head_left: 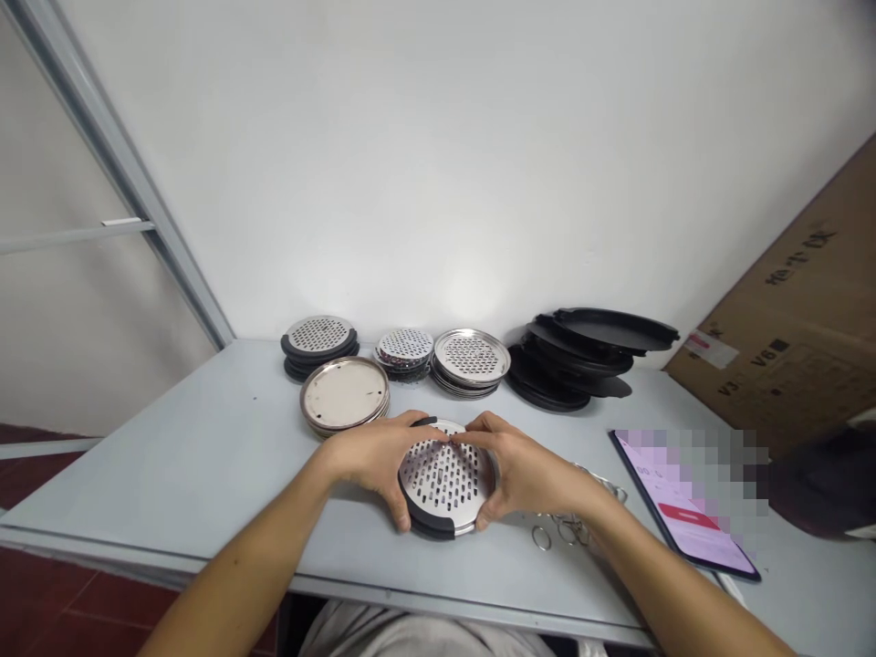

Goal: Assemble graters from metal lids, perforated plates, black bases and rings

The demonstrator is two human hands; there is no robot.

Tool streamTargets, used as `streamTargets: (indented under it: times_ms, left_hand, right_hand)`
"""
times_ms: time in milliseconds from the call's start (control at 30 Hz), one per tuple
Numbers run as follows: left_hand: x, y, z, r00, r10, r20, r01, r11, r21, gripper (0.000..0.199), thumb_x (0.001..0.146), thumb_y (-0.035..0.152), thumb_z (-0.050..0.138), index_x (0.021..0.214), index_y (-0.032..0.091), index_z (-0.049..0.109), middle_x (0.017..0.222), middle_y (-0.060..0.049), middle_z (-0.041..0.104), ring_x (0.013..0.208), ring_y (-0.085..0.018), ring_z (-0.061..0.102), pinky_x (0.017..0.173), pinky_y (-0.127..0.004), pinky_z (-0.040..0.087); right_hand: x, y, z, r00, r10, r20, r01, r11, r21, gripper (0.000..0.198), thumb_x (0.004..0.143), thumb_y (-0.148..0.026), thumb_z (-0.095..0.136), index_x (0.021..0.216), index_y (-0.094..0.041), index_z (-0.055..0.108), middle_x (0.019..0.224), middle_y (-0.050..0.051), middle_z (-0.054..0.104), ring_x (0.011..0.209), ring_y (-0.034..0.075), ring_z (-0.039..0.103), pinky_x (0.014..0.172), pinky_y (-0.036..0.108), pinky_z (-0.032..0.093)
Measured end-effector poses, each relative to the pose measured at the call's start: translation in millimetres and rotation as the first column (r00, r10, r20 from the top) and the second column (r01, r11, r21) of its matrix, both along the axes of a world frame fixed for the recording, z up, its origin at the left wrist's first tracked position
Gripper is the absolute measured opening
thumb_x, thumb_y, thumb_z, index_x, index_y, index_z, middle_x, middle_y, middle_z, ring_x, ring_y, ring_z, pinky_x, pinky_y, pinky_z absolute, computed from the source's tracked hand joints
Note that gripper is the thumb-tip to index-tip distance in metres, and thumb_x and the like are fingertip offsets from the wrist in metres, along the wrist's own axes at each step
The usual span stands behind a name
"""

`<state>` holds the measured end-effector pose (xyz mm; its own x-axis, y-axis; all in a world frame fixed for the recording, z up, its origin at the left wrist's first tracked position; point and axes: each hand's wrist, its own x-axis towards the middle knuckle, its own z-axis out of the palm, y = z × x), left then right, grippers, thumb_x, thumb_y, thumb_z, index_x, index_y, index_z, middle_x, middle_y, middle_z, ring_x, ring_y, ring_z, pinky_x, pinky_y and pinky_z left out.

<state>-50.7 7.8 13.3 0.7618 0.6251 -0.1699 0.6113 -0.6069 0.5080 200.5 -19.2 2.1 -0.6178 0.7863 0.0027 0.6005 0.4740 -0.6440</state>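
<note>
A round metal grater disc [442, 479] with slotted holes and a partial black rim lies near the table's front, between my hands. My left hand [383, 461] curls round its left side, thumb at the lower black rim and fingers over the top edge. On the opposite side my right hand [513, 465] grips the edge, its thumb low and its index finger reaching over the face. Both index fingertips nearly meet at the upper middle of the disc. Several thin metal rings [542, 538] lie beside my right forearm, which partly hides them.
Along the wall stand black-rimmed graters [318, 336], plain metal trays [344, 394], small perforated discs [405, 345], rimmed grater plates [472, 358] and black round trays [589, 356]. At right are a tablet [684, 511], a dark rounded object [814, 484] and a cardboard box [794, 310].
</note>
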Motion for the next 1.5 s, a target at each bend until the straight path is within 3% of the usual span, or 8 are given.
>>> streamTargets:
  times_ms: [200, 533, 633, 767, 900, 1067, 1267, 1500]
  left_hand:
    - [-1.7, 0.9, 0.2, 1.0, -0.011, -0.007, 0.01, 0.999, -0.03, 0.118, 0.036, 0.046, 0.088, 0.141, 0.037, 0.036, 0.149, -0.006, 0.032, 0.13, -0.039, 0.04, 0.105, -0.045, 0.037]
    - [-7.4, 0.0, 1.3, 0.999, 0.008, 0.048, -0.002, 0.993, -0.119, 0.114, 0.045, 0.048, 0.086, 0.145, 0.034, 0.032, 0.154, -0.006, 0.024, 0.137, -0.036, 0.03, 0.11, -0.044, 0.031]
    - [-6.7, 1.0, -0.2, 0.989, 0.092, 0.118, -0.082, 0.993, -0.084, 0.097, 0.064, 0.054, 0.075, 0.146, 0.029, 0.031, 0.152, -0.008, 0.031, 0.137, -0.031, 0.033, 0.112, -0.041, 0.029]
    - [-3.2, 4.2, -8.8, 0.957, 0.242, 0.161, -0.244, 0.97, -0.005, 0.064, 0.087, 0.048, 0.054, 0.143, 0.025, 0.036, 0.146, -0.008, 0.043, 0.132, -0.025, 0.042, 0.11, -0.039, 0.032]
    - [0.8, 7.1, -18.9, 0.936, 0.319, 0.15, -0.33, 0.942, 0.057, 0.05, 0.092, 0.04, 0.044, 0.14, 0.024, 0.042, 0.143, -0.007, 0.048, 0.13, -0.025, 0.045, 0.108, -0.04, 0.034]
    - [5.8, 6.9, -20.1, 0.916, 0.354, 0.188, -0.374, 0.924, 0.083, 0.044, 0.092, 0.034, 0.043, 0.134, 0.023, 0.049, 0.133, -0.008, 0.057, 0.123, -0.025, 0.051, 0.103, -0.039, 0.04]
    - [13.1, 3.4, -13.1, 0.819, 0.444, 0.362, -0.443, 0.892, -0.091, 0.038, 0.088, 0.034, 0.05, 0.123, 0.023, 0.056, 0.105, -0.006, 0.068, 0.094, -0.022, 0.064, 0.084, -0.034, 0.05]
    - [12.5, 3.9, 3.0, 0.638, 0.526, 0.563, -0.391, 0.851, -0.352, 0.039, 0.082, 0.041, 0.063, 0.116, 0.021, 0.062, 0.103, -0.007, 0.067, 0.098, -0.021, 0.061, 0.09, -0.036, 0.047]
  right_hand:
    - [1.6, -0.4, 1.2, 1.0, 0.015, -0.001, -0.015, 1.0, -0.003, 0.095, 0.046, -0.036, 0.088, 0.134, -0.028, 0.052, 0.111, 0.005, 0.048, 0.1, 0.025, 0.052, 0.089, 0.034, 0.047]
    - [8.3, -1.1, 2.0, 0.999, 0.047, -0.008, -0.047, 0.998, -0.033, 0.094, 0.053, -0.04, 0.085, 0.138, -0.03, 0.047, 0.134, 0.008, 0.043, 0.115, 0.028, 0.051, 0.098, 0.038, 0.043]
    - [10.3, 1.7, 1.3, 0.999, -0.009, -0.054, 0.008, 0.999, -0.035, 0.08, 0.063, -0.043, 0.08, 0.136, -0.025, 0.05, 0.13, 0.01, 0.05, 0.109, 0.027, 0.055, 0.092, 0.038, 0.047]
    - [12.1, 7.9, -4.1, 0.978, -0.193, -0.076, 0.187, 0.98, -0.075, 0.057, 0.079, -0.04, 0.068, 0.131, -0.021, 0.054, 0.113, 0.01, 0.064, 0.095, 0.023, 0.061, 0.084, 0.037, 0.049]
    - [12.7, 13.6, -11.8, 0.966, -0.246, -0.076, 0.232, 0.96, -0.159, 0.055, 0.08, -0.039, 0.066, 0.129, -0.017, 0.054, 0.094, 0.007, 0.069, 0.085, 0.021, 0.064, 0.079, 0.034, 0.049]
    - [11.4, 17.7, -14.2, 0.956, -0.279, -0.088, 0.251, 0.938, -0.24, 0.055, 0.079, -0.038, 0.067, 0.127, -0.015, 0.056, 0.094, 0.007, 0.07, 0.085, 0.021, 0.064, 0.078, 0.034, 0.048]
    - [9.4, 20.1, -10.6, 0.946, -0.187, -0.266, 0.068, 0.914, -0.4, 0.038, 0.077, -0.034, 0.068, 0.11, -0.014, 0.067, 0.099, 0.007, 0.071, 0.088, 0.021, 0.063, 0.081, 0.034, 0.048]
    - [16.3, 23.8, -5.7, 0.833, -0.203, -0.515, -0.15, 0.812, -0.563, 0.041, 0.072, -0.031, 0.077, 0.109, -0.015, 0.068, 0.099, 0.007, 0.07, 0.089, 0.018, 0.062, 0.083, 0.032, 0.048]
